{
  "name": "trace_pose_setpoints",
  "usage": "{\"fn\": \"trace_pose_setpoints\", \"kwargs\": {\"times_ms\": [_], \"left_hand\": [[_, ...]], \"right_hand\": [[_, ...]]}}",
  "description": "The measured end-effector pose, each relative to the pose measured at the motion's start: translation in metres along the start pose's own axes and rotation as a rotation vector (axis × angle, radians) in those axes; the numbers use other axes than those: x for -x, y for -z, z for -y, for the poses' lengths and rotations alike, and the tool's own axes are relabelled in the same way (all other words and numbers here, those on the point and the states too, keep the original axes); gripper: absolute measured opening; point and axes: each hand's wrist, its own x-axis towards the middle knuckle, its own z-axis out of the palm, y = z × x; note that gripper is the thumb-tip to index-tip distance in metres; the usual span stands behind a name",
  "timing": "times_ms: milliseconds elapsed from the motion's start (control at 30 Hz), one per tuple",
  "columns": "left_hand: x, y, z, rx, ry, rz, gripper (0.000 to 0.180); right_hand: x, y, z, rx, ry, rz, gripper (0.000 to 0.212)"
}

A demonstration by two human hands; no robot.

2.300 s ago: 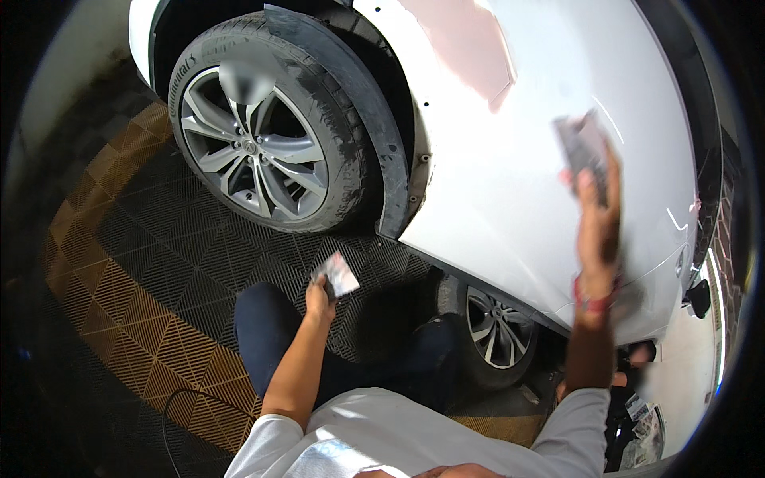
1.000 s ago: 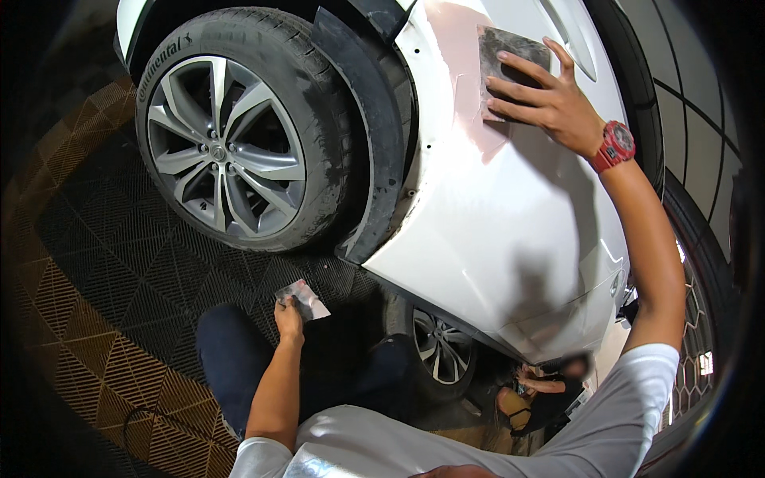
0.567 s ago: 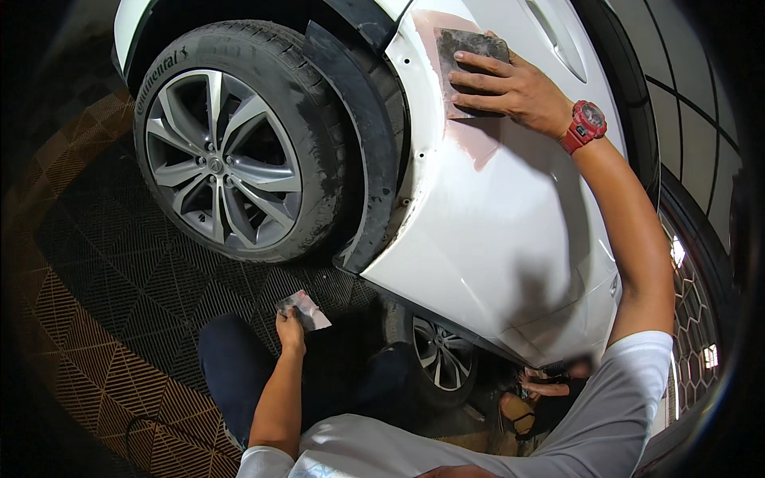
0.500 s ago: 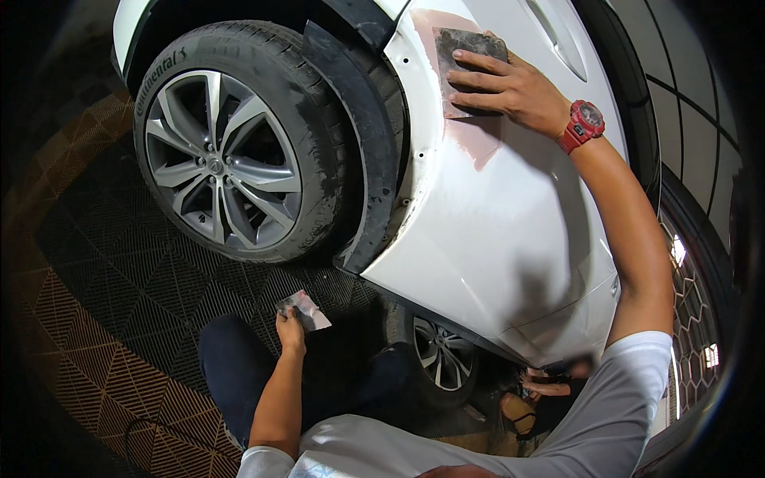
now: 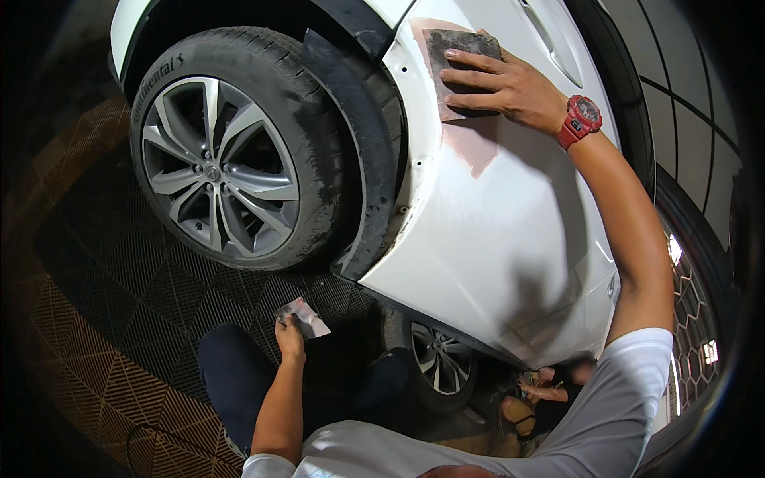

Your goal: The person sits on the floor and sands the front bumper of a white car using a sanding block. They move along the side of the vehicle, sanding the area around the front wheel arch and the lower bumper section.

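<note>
My right hand [image 5: 510,84] holds a dark, smudged square sheet [image 5: 466,41] flat against the white car panel [image 5: 462,239]. Its fingers stretch over the sheet, with the thumb by the upper edge. A pinkish filler patch [image 5: 472,149] shows around the sheet and below it. Low in front of my body, my left hand [image 5: 289,336] pinches a small sheet [image 5: 307,319] smeared with pink and grey. Whether either is sandpaper or a spreader, I cannot tell. My left fingers are partly hidden behind that sheet.
The near wheel [image 5: 219,167] stands left of the panel, behind a dark, loose-looking arch liner [image 5: 368,159]. A second wheel [image 5: 442,358] shows lower down. Another person [image 5: 558,390] is beyond the car's lower edge. Slatted floor tiles [image 5: 119,382] lie at left.
The right hand and its dark sheet have shifted slightly left over the patch. My left hand has turned its small sheet a little and dropped slightly.
</note>
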Motion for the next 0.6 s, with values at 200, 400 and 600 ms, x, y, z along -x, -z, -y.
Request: {"fn": "trace_pose_setpoints", "kwargs": {"times_ms": [200, 400, 600], "left_hand": [[-0.006, 0.004, 0.006, -0.023, -0.029, 0.013, 0.038], [-0.014, 0.007, 0.002, -0.011, -0.03, -0.034, 0.04], [-0.015, 0.007, 0.003, 0.002, -0.017, 0.012, 0.042]], "right_hand": [[0.006, -0.006, -0.005, -0.064, -0.019, -0.015, 0.051], [0.043, -0.009, -0.001, -0.099, -0.095, -0.02, 0.06], [0.065, 0.014, 0.029, -0.035, -0.14, -0.018, 0.049]]}}
